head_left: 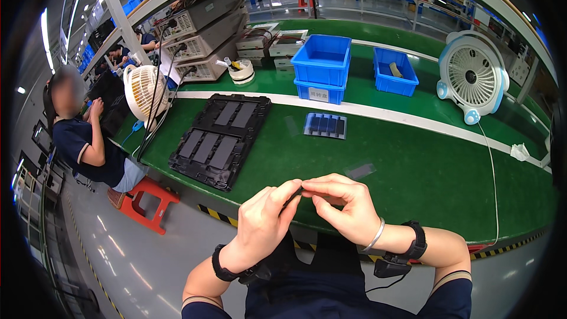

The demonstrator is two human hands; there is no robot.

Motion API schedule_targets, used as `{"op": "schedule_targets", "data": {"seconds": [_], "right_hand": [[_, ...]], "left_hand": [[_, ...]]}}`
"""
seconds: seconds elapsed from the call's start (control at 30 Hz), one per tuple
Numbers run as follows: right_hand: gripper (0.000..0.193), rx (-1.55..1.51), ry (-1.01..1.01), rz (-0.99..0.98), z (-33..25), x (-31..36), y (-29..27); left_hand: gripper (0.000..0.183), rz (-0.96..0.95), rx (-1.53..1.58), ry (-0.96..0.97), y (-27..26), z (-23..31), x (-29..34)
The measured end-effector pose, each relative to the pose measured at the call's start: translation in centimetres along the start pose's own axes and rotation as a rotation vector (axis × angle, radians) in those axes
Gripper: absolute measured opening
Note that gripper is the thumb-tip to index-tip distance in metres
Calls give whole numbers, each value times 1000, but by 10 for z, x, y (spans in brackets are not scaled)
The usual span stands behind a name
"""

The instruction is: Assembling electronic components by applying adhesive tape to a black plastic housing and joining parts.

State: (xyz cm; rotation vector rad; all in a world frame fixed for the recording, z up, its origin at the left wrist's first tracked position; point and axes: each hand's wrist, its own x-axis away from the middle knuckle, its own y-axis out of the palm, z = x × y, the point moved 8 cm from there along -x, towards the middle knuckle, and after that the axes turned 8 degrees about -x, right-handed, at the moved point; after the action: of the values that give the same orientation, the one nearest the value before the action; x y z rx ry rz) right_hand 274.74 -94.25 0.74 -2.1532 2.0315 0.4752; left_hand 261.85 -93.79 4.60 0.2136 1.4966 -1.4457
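Both hands meet over the front edge of the green bench. My left hand (260, 220) pinches a thin dark piece (292, 199), seen nearly edge-on and mostly hidden by fingers, so its kind is unclear. My right hand (349, 205) has its fingertips closed on the piece's upper end. Ahead and to the left lies a black moulded tray (243, 153) holding several flat dark-grey rectangles (223, 152). Beyond my hands is a small pale-blue sheet (324, 134) carrying several dark strips. A small translucent film (361, 171) lies flat just past my right hand.
Two stacked blue bins (322, 59) and a single blue bin (401, 80) stand behind a white strip. A white fan (471, 77) is at right, its cable crossing the bench. Another fan (143, 91) and stacked metal units (204, 38) are left. A person (88, 136) sits further left.
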Motion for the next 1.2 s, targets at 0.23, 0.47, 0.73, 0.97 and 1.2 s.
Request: {"op": "schedule_targets", "data": {"seconds": [0.23, 0.47, 0.73, 0.97, 1.2], "right_hand": [[28, 94, -44, -34, -6, -4, 0], [22, 312, -200, -196, -17, -17, -8], [17, 121, 56, -285, -6, -16, -2], [20, -179, 228, -192, 15, -15, -5], [13, 229, -238, -93, -15, -18, -15]], "left_hand": [[46, 2, 47, -11, 2, -2, 2], [51, -64, 360, -140, 7, -6, 1], [53, -118, 486, -194, 8, -9, 5], [50, -32, 309, -82, 0, 1, 2], [48, 50, 74, 96, -5, 10, 0]]}}
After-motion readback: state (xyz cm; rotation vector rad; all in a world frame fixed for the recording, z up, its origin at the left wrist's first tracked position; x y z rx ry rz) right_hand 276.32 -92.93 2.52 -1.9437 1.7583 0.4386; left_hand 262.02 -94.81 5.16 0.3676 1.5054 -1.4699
